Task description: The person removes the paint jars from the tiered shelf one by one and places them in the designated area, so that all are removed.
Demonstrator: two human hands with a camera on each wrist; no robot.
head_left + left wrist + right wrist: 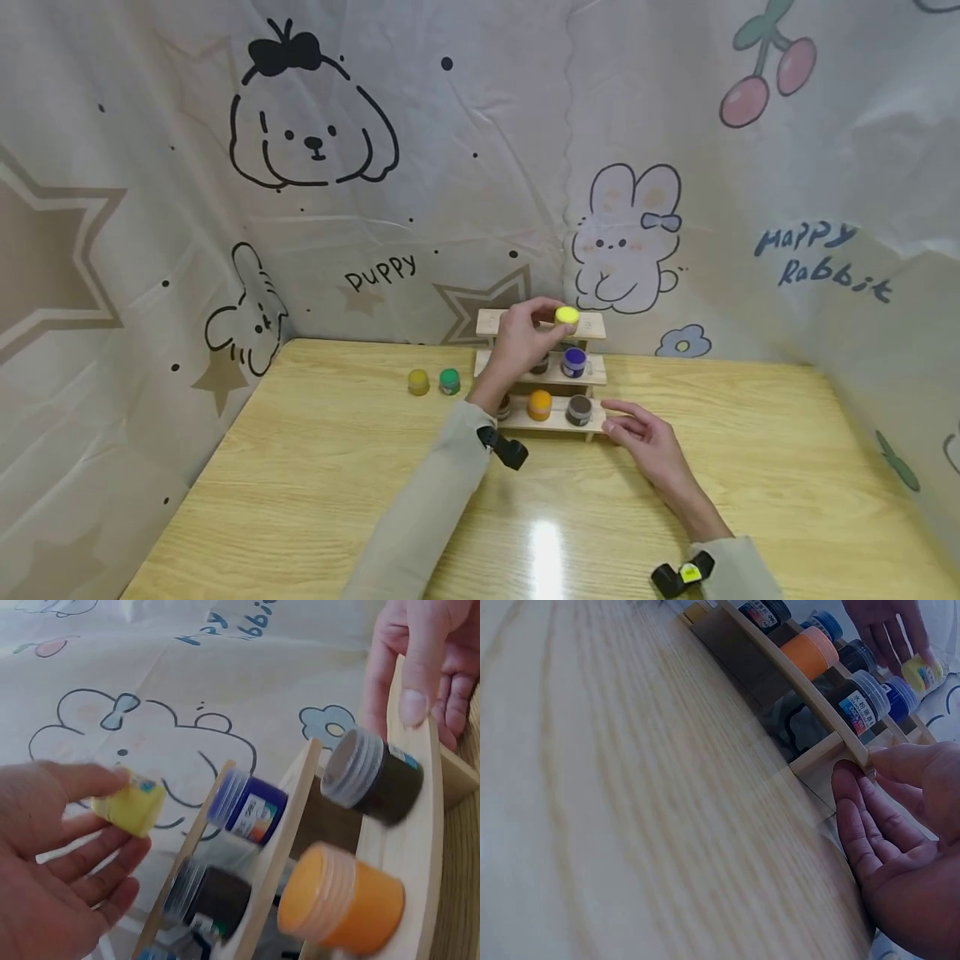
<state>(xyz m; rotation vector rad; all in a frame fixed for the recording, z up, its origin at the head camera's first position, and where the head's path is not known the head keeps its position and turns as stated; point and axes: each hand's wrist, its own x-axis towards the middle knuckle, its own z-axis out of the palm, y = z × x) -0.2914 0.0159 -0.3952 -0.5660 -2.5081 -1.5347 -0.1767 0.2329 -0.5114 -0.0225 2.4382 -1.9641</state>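
Thumb and fingers of my left hand (522, 340) pinch a small yellow paint jar (567, 317) at the top tier of a three-step wooden rack (596, 368). In the left wrist view that yellow jar (133, 806) is tilted beside the tiers. A blue-purple paint jar (574, 362) and a dark one stand on the middle tier. The bottom tier carries an orange paint jar (539, 406) and a dark brown one (579, 410); another, at its left, is partly hidden by my left wrist. My right hand (651, 446) grips the bottom tier's right end, thumb on the board (861, 754).
Left of the rack, a dull yellow jar (418, 382) and a green jar (450, 382) stand on the wood-grain table (300, 467). A printed cloth (480, 150) hangs close behind the rack and along both sides.
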